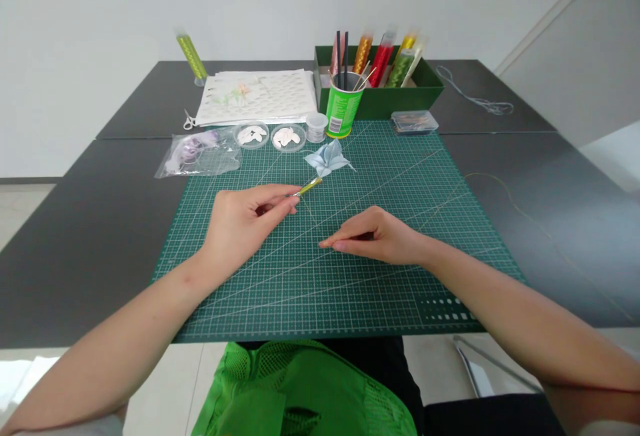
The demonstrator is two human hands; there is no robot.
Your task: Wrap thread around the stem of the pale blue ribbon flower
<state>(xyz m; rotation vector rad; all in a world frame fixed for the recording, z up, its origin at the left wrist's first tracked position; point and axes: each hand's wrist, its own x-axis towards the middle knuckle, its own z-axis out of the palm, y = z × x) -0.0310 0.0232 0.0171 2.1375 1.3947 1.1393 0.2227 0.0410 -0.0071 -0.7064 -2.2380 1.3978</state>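
Left hand [245, 223] fingers pinch the flower stem [307, 187]; right hand [380, 236] fingers (closed) pinch thread [487, 175].

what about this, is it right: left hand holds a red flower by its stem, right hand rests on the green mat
No. The head view shows the flower is pale blue, not red. The left hand holds it by its stem; the right hand rests on the green mat.
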